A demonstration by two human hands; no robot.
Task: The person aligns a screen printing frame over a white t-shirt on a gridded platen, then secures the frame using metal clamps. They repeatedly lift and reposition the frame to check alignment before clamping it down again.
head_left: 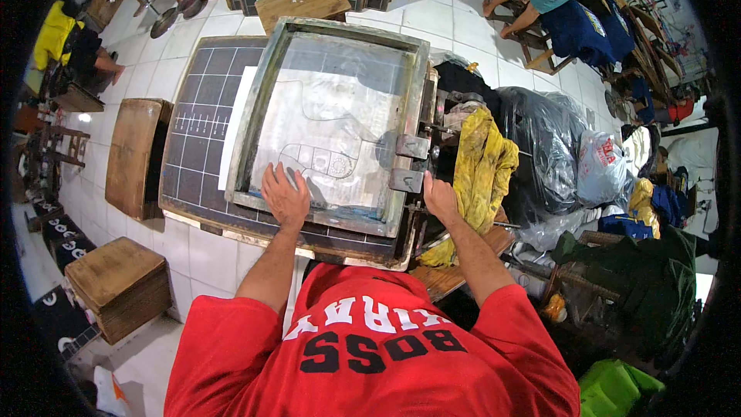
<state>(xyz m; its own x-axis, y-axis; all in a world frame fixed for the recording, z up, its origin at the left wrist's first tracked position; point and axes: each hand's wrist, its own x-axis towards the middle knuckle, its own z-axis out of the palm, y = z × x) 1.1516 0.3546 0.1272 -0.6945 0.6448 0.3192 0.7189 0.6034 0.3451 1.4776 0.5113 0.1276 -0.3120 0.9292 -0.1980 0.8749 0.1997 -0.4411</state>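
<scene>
A screen-printing frame [265, 81] lies over a dark board with white grid lines [202, 120], a white sheet [240, 120] showing along its left side. Faint outlines mark the frame's pale mesh [309, 127]. My left hand [285, 194] rests on the mesh's lower left with fingers spread, holding nothing. Two metal clamps [407, 179] grip the frame's right side. Beside the nearer clamp is my right hand [441, 201], its fingers curled and one reaching up to the clamp's end. Whatever lies within those fingers is hidden.
A stained yellow cloth [485, 166] hangs right of the clamps, near black plastic-wrapped bundles [544, 147] and a white plastic bag [600, 167]. Wooden blocks [133, 156] stand to the left. Other people sit at the far left and far right. A wooden board [301, 1] is behind the frame.
</scene>
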